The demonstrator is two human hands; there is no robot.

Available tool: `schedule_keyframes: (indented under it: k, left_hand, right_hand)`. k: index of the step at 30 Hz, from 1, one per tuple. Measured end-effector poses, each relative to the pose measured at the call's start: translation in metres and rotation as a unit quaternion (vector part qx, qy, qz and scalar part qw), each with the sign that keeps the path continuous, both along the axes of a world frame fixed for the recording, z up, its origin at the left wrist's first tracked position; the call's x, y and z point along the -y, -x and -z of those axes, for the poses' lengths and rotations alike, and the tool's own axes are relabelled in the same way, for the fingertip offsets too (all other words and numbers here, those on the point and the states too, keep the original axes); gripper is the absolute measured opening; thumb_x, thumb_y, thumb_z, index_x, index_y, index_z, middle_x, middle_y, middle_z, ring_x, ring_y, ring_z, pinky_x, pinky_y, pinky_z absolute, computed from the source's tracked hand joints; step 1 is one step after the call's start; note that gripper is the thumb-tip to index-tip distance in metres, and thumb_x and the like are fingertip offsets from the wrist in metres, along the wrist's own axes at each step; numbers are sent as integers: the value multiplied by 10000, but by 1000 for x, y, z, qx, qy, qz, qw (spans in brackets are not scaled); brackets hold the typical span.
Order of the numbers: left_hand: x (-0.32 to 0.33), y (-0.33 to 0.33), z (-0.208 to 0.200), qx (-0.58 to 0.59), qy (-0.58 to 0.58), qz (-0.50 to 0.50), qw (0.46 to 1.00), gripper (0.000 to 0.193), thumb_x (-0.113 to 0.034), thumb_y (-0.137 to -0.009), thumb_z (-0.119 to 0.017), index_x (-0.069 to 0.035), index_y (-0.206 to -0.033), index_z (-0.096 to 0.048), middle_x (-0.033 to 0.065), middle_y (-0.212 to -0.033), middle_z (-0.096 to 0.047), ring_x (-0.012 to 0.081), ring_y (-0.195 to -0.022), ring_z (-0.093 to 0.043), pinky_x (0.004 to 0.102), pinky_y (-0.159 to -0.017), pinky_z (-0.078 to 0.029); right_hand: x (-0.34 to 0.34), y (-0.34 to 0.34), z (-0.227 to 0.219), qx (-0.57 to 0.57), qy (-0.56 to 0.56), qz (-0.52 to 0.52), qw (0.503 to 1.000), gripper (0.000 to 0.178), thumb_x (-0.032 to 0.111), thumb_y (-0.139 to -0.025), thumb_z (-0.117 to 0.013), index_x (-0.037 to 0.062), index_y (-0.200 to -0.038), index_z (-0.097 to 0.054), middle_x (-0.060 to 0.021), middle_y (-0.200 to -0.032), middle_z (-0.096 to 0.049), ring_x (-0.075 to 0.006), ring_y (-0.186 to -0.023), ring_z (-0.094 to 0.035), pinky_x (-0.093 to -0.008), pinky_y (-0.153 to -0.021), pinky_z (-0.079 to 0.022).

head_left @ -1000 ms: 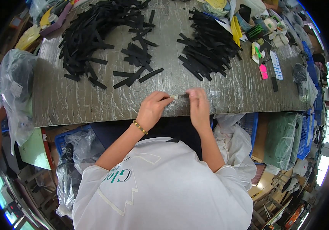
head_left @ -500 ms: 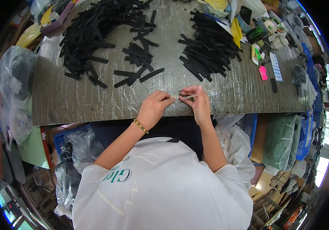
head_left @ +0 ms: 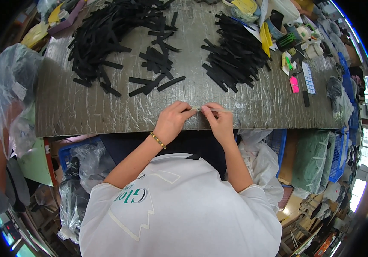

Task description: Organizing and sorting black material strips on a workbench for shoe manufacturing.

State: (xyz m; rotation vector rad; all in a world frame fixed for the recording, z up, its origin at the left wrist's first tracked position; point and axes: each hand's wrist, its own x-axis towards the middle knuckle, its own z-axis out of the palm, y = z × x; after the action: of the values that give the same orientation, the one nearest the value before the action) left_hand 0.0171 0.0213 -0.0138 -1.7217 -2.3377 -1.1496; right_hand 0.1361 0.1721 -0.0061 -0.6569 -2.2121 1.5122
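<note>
Near the front edge of the table (head_left: pixel 141 115), my left hand (head_left: pixel 172 122) and my right hand (head_left: pixel 219 124) nearly meet, fingertips pinched. Between them runs a thin pale strip (head_left: pixel 225 111), its free end reaching past my right fingers. A small light bit shows at the left fingertips, too small to name. Beyond my hands, flat black strips lie in a large heap (head_left: pixel 96 43) at the far left. A smaller cluster of black strips (head_left: pixel 156 62) lies in the middle, and another pile of black strips (head_left: pixel 235 53) to the right.
At the back right stand a container with a dark phone-like object (head_left: pixel 275 16) and a green-and-black item (head_left: pixel 285 38). A pink piece (head_left: pixel 294 84) and a blue-white sheet (head_left: pixel 308 78) lie nearby. Clear plastic bags (head_left: pixel 14 90) hang on the left, beside another person's arm (head_left: pixel 1 156).
My right hand's fingers have closed in toward my left fingertips, and the pale strip now lies flatter across them. My left hand has stayed nearly in place. The other person's arm shifted slightly.
</note>
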Motion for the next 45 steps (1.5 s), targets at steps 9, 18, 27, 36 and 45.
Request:
schedule_keyframes:
  k: [9,18,27,36,45]
  left_hand:
    - [-1,0,2,8,-3,-6,1000,284,-3,-775,-615,-89,-1007,-753,28,-915,-641,220,-907,-629,342,-768,-552]
    - [2,1,3,21,9,-9,1000,308,2,-787,-615,-105,-1042,-750,31,-916,-643,232,-902,-634,355,-761,-554]
    - [3,9,3,124,4,5,992,697,51,-849,-602,-135,-1497,-422,118,-966,-694,333,-908,-654,431,-778,-547]
    - [3,10,3,128,21,-2,992,680,46,-851,-599,-121,-1488,-428,127,-947,-693,337,-894,-661,435,-766,-553]
    - [7,9,0,142,3,8,990,539,47,-861,-583,-97,-1374,-503,113,-1006,-699,333,-941,-658,436,-813,-544]
  right_hand:
    - [-1,2,3,2,-5,12,1000,221,147,-966,-655,-69,-952,-699,-135,-826,-712,-187,-691,-695,-287,-655,-526]
    - [-4,-2,-11,55,5,-39,998,213,113,-979,-644,-91,-972,-702,-90,-888,-721,-134,-800,-683,-267,-719,-535]
    - [9,13,-6,34,-11,-85,996,182,96,-974,-634,-71,-989,-703,-103,-884,-721,-144,-803,-684,-276,-710,-532]
    - [17,17,-12,-18,-157,-113,981,144,72,-976,-595,-42,-994,-680,-152,-905,-667,-325,-829,-650,-358,-777,-513]
    - [-10,8,-10,24,-244,-162,956,201,10,-879,-641,7,-1074,-591,-145,-1153,-543,-353,-1101,-548,-418,-941,-447]
